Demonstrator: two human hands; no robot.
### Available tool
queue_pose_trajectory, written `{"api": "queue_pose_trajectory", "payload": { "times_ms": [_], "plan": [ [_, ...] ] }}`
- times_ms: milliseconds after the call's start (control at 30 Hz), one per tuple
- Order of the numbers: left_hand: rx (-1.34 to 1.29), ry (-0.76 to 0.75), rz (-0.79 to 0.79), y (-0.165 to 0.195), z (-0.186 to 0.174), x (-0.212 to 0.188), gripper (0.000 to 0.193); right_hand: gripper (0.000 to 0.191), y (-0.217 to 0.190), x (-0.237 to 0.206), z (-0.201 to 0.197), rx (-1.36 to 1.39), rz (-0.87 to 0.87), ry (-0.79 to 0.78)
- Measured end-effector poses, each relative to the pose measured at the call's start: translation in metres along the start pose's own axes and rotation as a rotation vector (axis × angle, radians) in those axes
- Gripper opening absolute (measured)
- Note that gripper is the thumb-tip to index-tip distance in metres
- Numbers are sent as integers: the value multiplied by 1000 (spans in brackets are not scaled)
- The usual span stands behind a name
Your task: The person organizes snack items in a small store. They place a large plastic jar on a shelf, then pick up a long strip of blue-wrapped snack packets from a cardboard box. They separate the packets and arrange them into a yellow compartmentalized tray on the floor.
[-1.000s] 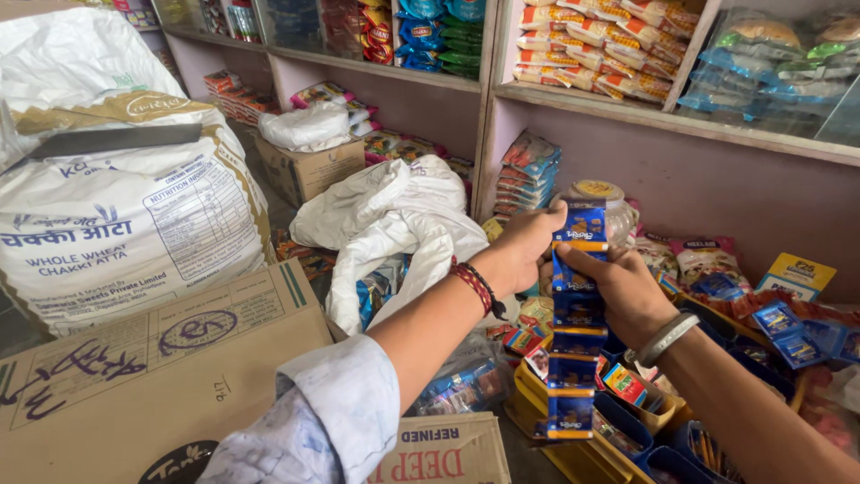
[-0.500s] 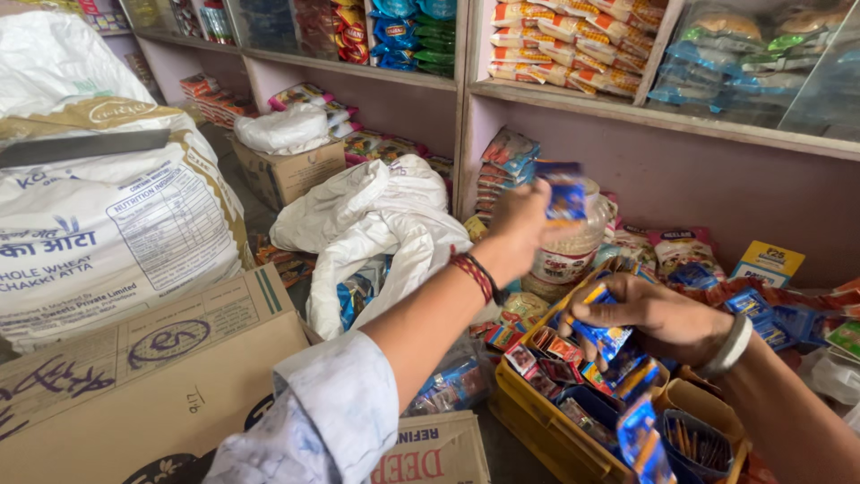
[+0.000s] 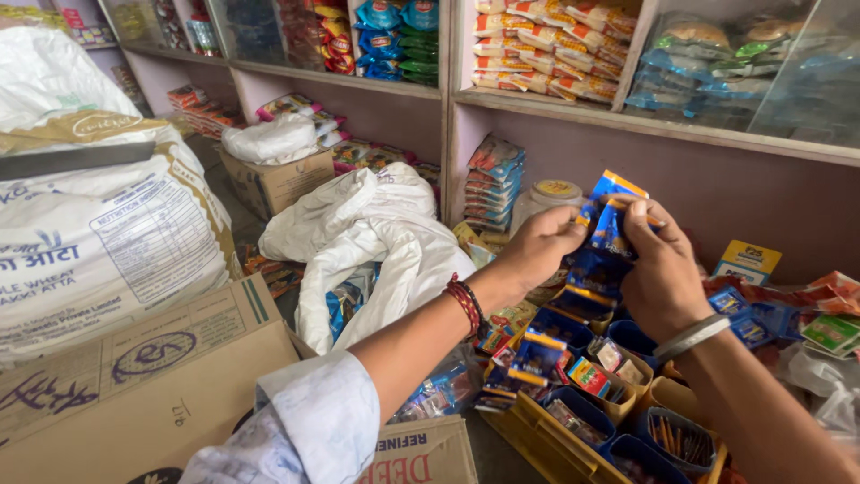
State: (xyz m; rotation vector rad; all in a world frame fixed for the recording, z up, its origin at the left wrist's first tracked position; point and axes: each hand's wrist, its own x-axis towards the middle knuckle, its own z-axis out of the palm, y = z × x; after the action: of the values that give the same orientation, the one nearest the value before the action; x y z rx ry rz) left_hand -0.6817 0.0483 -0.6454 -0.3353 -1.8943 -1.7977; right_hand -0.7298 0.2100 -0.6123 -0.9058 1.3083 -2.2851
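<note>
Head view: the left hand (image 3: 537,246) and the right hand (image 3: 658,273) both grip the upper end of a strip of blue sachets (image 3: 591,269), fingers closed on the top packet from either side. The strip hangs from the hands in a chain of joined blue-and-orange packets, its lower end draped over a yellow tray (image 3: 537,439) of small compartments. The left wrist carries a red thread band (image 3: 466,303); the right wrist carries a metal bangle (image 3: 692,338). The tray compartments hold small packets and thin stick-like items. Behind the hands stand a lidded jar (image 3: 548,199) and a stack of flat packets (image 3: 493,184) against the shelf wall. A white plastic bag (image 3: 376,233) lies to the left of the arms. A large flour sack (image 3: 98,233) rests on a cardboard carton (image 3: 143,385) at far left. Shelves (image 3: 627,121) above hold rows of packaged goods.
</note>
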Motion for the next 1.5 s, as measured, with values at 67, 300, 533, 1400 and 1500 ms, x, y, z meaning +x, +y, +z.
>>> {"api": "queue_pose_trajectory", "payload": {
  "times_ms": [67,300,533,1400,1500],
  "plan": [
    [-64,-44,-105,3,5,-3,25,24,7,3,-5,32,-47,24],
    [182,5,-64,5,30,-21,24,25,13,6,-11,-20,-4,140],
    [-83,411,-127,9,21,-9,14,22,11,-3,8,-184,299,77],
    [-273,468,-341,14,-17,-17,38,22,24,-30,42,-446,318,-88],
    [-293,502,-456,18,-18,-17,37,21,22,-25,38,-453,315,-160]
  ]
}}
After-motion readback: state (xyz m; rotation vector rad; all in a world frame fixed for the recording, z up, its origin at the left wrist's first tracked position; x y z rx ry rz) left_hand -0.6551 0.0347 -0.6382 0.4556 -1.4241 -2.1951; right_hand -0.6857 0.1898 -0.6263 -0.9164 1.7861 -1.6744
